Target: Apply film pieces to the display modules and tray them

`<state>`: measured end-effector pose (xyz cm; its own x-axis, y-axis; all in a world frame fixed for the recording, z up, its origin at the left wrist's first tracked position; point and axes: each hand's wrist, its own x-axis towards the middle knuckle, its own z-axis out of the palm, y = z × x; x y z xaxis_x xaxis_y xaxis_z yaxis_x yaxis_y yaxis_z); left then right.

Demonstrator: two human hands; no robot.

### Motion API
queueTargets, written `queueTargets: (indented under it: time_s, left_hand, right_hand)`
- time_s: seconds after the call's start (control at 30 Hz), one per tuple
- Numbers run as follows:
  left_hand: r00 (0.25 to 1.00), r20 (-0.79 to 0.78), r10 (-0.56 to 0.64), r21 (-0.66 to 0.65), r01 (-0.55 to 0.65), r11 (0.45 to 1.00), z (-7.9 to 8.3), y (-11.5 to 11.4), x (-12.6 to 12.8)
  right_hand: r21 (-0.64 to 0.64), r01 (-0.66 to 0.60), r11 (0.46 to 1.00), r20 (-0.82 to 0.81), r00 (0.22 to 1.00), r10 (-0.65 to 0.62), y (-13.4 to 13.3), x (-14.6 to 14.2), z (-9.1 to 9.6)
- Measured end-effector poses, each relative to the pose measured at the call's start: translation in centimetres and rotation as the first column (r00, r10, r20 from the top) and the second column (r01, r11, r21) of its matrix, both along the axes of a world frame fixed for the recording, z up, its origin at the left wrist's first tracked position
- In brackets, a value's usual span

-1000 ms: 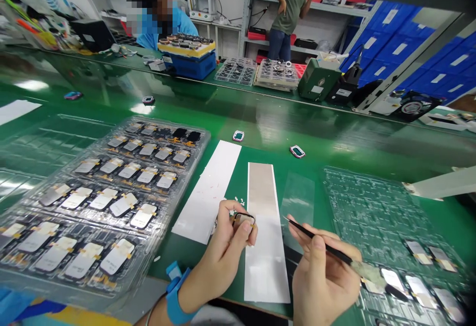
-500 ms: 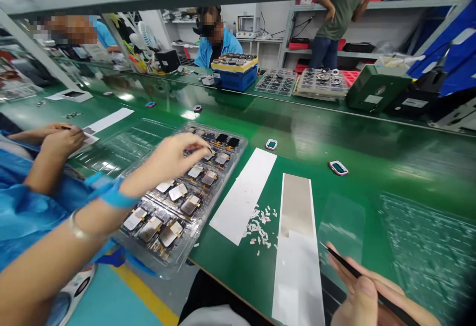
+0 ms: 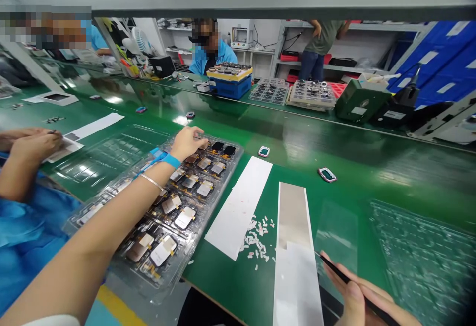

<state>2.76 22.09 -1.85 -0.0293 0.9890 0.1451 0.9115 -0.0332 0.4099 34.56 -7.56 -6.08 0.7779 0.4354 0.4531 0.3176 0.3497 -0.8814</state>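
My left hand (image 3: 188,145) reaches over the far part of a clear plastic tray (image 3: 176,279), its thumb and fingers curled together. Whatever they may hold is hidden. Rows of small electronic modules fill the tray, many with a silver square face (image 3: 185,218), while a few at the far corner have a black face (image 3: 229,150). A blue band (image 3: 171,161) circles my left wrist. At lower right, my right hand (image 3: 357,298) grips black tweezers (image 3: 342,275). Their tip points at the edge of a long strip (image 3: 297,286), white with a grey-beige upper part.
Left of that strip lie a white paper strip (image 3: 240,207) and many small white scraps (image 3: 256,239). Small framed pieces (image 3: 327,174) sit beyond. A clear sheet (image 3: 338,231) and another clear tray (image 3: 420,251) lie at right. A co-worker's hands (image 3: 31,147) work at left.
My left hand has moved left and further out over the tray's far rows. The tweezers stay in my right hand near the strip. The whole view has shifted slightly.
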Motion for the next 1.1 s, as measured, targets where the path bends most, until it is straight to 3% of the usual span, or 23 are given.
queueTargets:
  time_s: [0.17, 0.37, 0.5, 0.6, 0.7, 0.83, 0.97, 1.03, 1.1]
  left_hand:
    - [0.989, -0.083, -0.12, -0.057, 0.116, 0.992, 0.7, -0.3, 2.5]
    - [0.976, -0.182, -0.122, -0.109, 0.104, 0.989, 1.5, -0.8, 6.1]
    - [0.97, -0.198, -0.138, -0.098, 0.121, 0.988, 3.2, -1.4, 7.3]
    - [0.961, -0.159, -0.228, -0.106, 0.213, 0.971, 5.1, -2.7, 7.5]
    - [0.92, -0.081, -0.384, -0.147, 0.37, 0.917, 6.6, -6.3, 7.3]
    - [0.876, 0.065, -0.478, -0.151, 0.482, 0.863, 7.2, -15.1, 7.6]
    - [0.76, 0.463, -0.457, -0.111, 0.561, 0.821, 6.0, -23.5, 9.4]
    - [0.682, 0.599, -0.419, -0.114, 0.591, 0.798, 5.0, -25.8, 10.7]
    - [0.596, 0.709, -0.376, -0.099, 0.612, 0.784, 4.0, -26.6, 12.0]
  right_hand:
    - [0.02, -0.007, 1.0, 0.01, 1.0, 0.007, 0.2, -0.4, 0.1]
    - [0.095, -0.03, 0.995, 0.034, 0.999, 0.027, 0.2, -1.0, 1.0]
    - [0.104, -0.042, 0.994, 0.062, 0.997, 0.036, 0.0, -0.5, 0.7]
    - [0.125, -0.036, 0.991, 0.068, 0.997, 0.027, -0.1, -0.1, 0.2]
    - [0.138, -0.088, 0.986, 0.058, 0.995, 0.081, 0.0, 0.1, 0.1]
    - [0.039, -0.273, 0.961, 0.15, 0.953, 0.265, -0.2, 0.4, 1.4]
    - [-0.209, -0.427, 0.88, 0.403, 0.782, 0.475, -0.5, 0.1, 3.8]
    - [-0.24, -0.479, 0.844, 0.52, 0.671, 0.528, -0.3, -0.4, 4.8]
    - [-0.237, -0.489, 0.84, 0.611, 0.597, 0.52, 0.1, -0.9, 5.2]
